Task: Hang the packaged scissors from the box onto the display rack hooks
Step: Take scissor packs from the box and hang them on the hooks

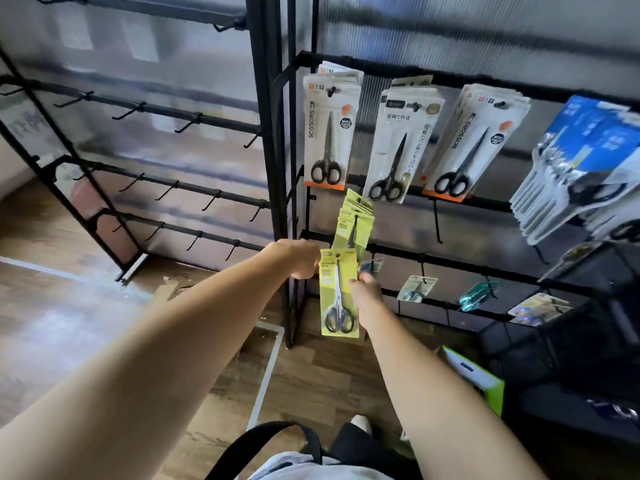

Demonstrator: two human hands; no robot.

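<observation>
Both bare forearms reach forward and down from the person toward the lower left corner of the black metal display rack (450, 79). The right hand (365, 294) pinches the right edge of a yellow-green card package of silver scissors with black handles (338, 294), fingers curled on the card at about mid-height, so the pack hangs upright with its top free. The left hand (304, 259) is curled at the pack's top left corner; it seems to grip the card near its hang hole, probably to steer that hole onto a hook, though the fingertips are hidden behind the pack. Just behind and above the held pack, a stack of matching yellow-green scissor packs (355, 223) already hangs on a low hook, so this one most likely joins them at the front. Higher on the rack hang three rows of white-carded black scissors (327, 133), sorted by type, with blue-carded packs (585, 161) further right. The green and white cardboard box (478, 379) sits on the floor beside the person's right arm.
</observation>
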